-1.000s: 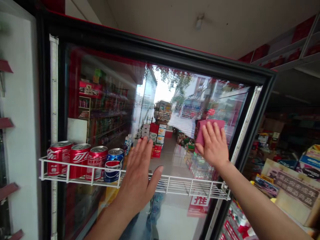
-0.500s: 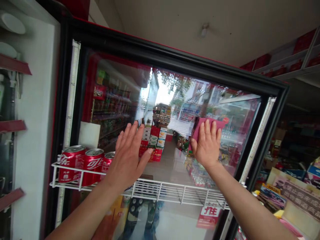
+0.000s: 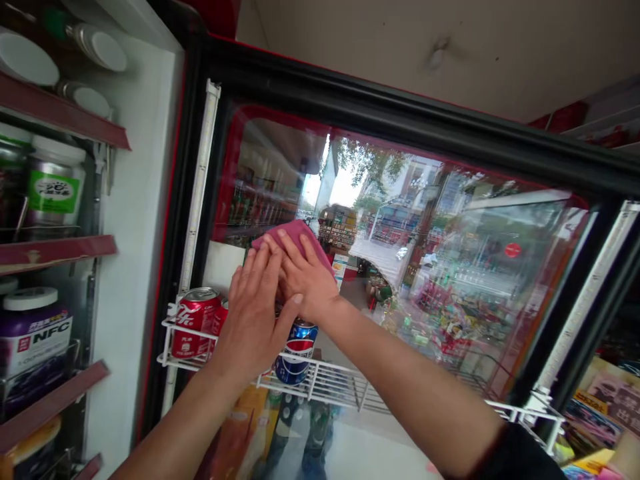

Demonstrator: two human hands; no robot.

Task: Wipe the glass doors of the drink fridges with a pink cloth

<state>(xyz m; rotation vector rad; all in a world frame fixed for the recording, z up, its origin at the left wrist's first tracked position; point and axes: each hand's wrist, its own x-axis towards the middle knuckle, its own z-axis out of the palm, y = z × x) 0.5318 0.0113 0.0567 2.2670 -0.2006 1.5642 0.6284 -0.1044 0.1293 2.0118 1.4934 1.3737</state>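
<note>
A pink cleaning cloth [image 3: 296, 233] lies against the glass pane [image 3: 400, 220] of a cooler door. My right hand [image 3: 307, 273] presses it there with flat, slightly spread fingers. Right beside it, overlapping it in view, my left hand [image 3: 257, 310] has its fingers stretched out and holds nothing; whether it touches the glass or the other hand I cannot tell. Below the hands, a white wire door rack [image 3: 345, 383] carries a red cola can [image 3: 196, 323] at its left end and a blue Pepsi can [image 3: 296, 353], partly hidden by my hands.
The door's black frame [image 3: 400, 110] surrounds the pane, with a light strip [image 3: 200, 187] along its left side. To the left are cooler shelves with a purple-labelled NFC bottle [image 3: 35, 347] and a green-labelled jar [image 3: 55, 180]. Colourful packages [image 3: 600, 420] stand at lower right.
My right hand has swept left across the glass with the cloth, ending beside my left hand. The view has shifted left, showing more cooler shelves and a Pepsi can.
</note>
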